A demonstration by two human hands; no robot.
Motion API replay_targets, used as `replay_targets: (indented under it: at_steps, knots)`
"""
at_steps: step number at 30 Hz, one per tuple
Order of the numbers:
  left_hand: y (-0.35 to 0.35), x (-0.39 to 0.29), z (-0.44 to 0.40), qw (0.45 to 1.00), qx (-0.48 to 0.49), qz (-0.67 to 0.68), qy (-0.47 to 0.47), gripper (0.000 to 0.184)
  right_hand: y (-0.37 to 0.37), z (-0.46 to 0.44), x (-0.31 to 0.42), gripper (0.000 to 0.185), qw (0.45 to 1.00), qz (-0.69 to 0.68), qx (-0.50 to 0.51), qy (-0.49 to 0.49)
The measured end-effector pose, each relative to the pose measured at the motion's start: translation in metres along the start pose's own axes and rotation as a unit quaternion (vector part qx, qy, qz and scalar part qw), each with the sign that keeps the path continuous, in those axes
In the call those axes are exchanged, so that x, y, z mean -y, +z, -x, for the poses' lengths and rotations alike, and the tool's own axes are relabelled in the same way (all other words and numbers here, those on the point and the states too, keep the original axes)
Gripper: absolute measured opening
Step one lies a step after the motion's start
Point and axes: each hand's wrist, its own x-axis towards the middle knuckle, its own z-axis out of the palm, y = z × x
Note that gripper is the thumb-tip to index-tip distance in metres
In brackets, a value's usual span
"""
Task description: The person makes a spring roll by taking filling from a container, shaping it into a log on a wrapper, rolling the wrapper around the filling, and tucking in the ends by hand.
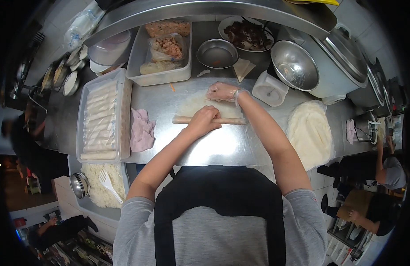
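Your left hand (204,119) curled around the pale roll (233,120) at the near edge of the sheet (191,104); whether your right hand (222,92), beyond, pinched anything, I couldn't tell. Even pressure probably suited rolling on that steel counter (158,95).

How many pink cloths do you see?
2. One pink cloth lies crumpled beside the tub of white rolls. What looks like another, a smaller pink cloth, is far right, near the counter's end. More could be hidden.
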Motion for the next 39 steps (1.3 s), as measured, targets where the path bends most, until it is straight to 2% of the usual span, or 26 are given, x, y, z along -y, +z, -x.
replay_targets:
  at_steps: [2,6,11,12,18,20,22,24,26,29,30,31,34,36,38,39]
  knots:
    - [0.002,0.000,0.002,0.999,-0.033,-0.008,0.032,0.030,0.000,-0.006,-0.007,0.036,1.000,0.004,0.006,0.018]
    - [0.004,-0.009,-0.006,0.999,-0.030,-0.004,0.016,0.029,0.000,-0.004,-0.005,0.037,1.000,0.020,0.011,-0.005]
    - [0.008,-0.008,-0.016,0.999,0.028,-0.014,0.019,0.033,-0.002,0.006,0.004,0.038,0.999,0.047,-0.004,-0.014]
    - [0.009,-0.009,-0.018,0.999,0.026,-0.015,0.019,0.033,-0.002,0.008,0.006,0.033,0.999,0.036,-0.015,-0.021]
    - [0.052,-0.026,-0.027,0.992,-0.080,-0.009,0.094,0.042,0.000,0.002,0.003,0.028,1.000,0.001,-0.006,-0.022]
    - [0.061,-0.034,-0.029,0.992,-0.092,-0.047,0.076,0.041,0.000,0.002,0.002,0.027,1.000,-0.017,0.010,-0.013]
    - [0.058,-0.030,-0.025,0.989,-0.103,-0.087,0.057,0.041,0.001,0.002,0.001,0.032,0.999,-0.051,0.002,0.012]
    - [0.049,-0.024,-0.024,0.992,-0.078,-0.008,0.103,0.038,0.002,0.001,-0.001,0.030,0.998,-0.057,0.001,0.004]
    - [0.026,-0.009,-0.011,0.995,-0.058,-0.007,0.075,0.037,0.004,0.001,0.000,0.027,0.998,-0.064,-0.006,0.002]
    - [-0.022,0.031,0.027,0.998,-0.031,-0.051,-0.007,0.037,0.010,-0.003,0.006,0.027,1.000,-0.017,-0.016,-0.005]
    - [-0.037,0.043,0.039,0.997,-0.046,-0.061,-0.010,0.036,0.018,-0.011,0.010,0.028,0.989,0.120,-0.075,-0.051]
    - [-0.049,0.053,0.048,0.997,-0.044,-0.061,-0.013,0.035,0.027,-0.018,0.015,0.029,0.954,0.253,-0.132,-0.095]
    - [-0.069,0.060,0.060,0.997,-0.018,-0.071,-0.030,0.034,0.052,-0.032,0.046,0.032,0.969,0.184,-0.076,-0.146]
    - [-0.071,0.062,0.064,0.998,-0.020,-0.055,-0.024,0.034,0.054,-0.034,0.056,0.031,0.971,0.183,-0.063,-0.141]
    - [-0.070,0.061,0.066,0.999,-0.012,-0.031,-0.043,0.033,0.047,-0.035,0.063,0.031,0.974,0.214,-0.019,-0.078]
    - [-0.068,0.060,0.069,0.999,-0.012,-0.029,-0.044,0.033,0.047,-0.034,0.066,0.031,0.973,0.214,-0.017,-0.078]
